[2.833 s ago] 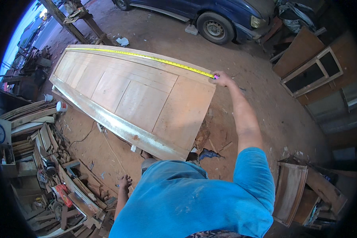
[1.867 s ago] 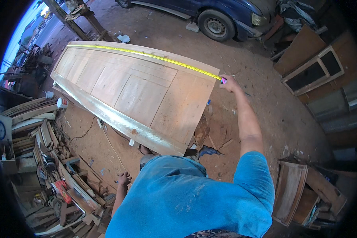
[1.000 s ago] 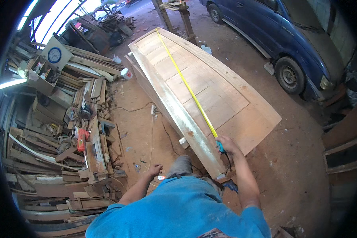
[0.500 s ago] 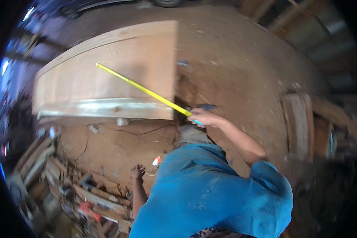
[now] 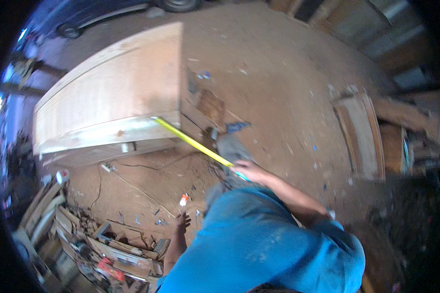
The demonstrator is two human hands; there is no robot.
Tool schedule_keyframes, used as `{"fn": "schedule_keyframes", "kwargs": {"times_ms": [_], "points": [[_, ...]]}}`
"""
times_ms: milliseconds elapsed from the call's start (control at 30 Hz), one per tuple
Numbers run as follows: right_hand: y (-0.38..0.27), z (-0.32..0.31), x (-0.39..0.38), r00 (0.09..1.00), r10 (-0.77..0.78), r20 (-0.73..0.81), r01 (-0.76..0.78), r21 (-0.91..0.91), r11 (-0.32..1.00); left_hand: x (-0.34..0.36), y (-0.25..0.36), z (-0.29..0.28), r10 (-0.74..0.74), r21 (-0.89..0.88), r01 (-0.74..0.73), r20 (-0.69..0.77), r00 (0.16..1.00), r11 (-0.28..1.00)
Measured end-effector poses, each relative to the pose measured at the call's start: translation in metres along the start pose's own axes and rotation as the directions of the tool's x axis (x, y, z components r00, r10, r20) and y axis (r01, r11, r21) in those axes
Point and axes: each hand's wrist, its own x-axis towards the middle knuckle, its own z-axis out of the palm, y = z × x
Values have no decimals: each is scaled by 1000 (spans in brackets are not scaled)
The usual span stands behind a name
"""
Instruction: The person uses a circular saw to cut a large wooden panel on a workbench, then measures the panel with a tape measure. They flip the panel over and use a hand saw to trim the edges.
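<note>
The tape measure (image 5: 194, 143) is in the air between the person's body and the wooden panel (image 5: 151, 73), its straight yellow blade running diagonally from the right hand (image 5: 252, 172) up and leftward. The blade's free end shows over the panel's near long edge, just left of the near right corner; I cannot tell whether it touches the wood. The right hand is the nearer, at the blade's lower end, its fingers closed around the teal case (image 5: 242, 176). The left hand (image 5: 182, 222) hangs low, well apart from the tape, fingers seemingly loosely parted; blur keeps me from telling whether it grips anything small. I note a small orange-and-white item (image 5: 183, 199) near its fingertips, and a dark-blue tool (image 5: 237, 127) on the dirt floor (image 5: 288, 93), right of the panel's near right corner.
</note>
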Motion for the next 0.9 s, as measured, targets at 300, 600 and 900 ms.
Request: {"fn": "schedule_keyframes", "kwargs": {"times_ms": [300, 600, 900], "points": [[1, -119, -29, 961, 256, -104, -233, 193, 953, 13, 81, 113, 253, -295, -276, -114, 961, 915], [100, -364, 49, 962, 269, -43, -264, 105, 959, -22, 65, 320, 160, -174, -307, -566, 808, 936], [296, -592, 120, 862, 375, -342, -385, 39, 922, -28, -7, 655, -31, 348, 175, -381, 924, 921]]}}
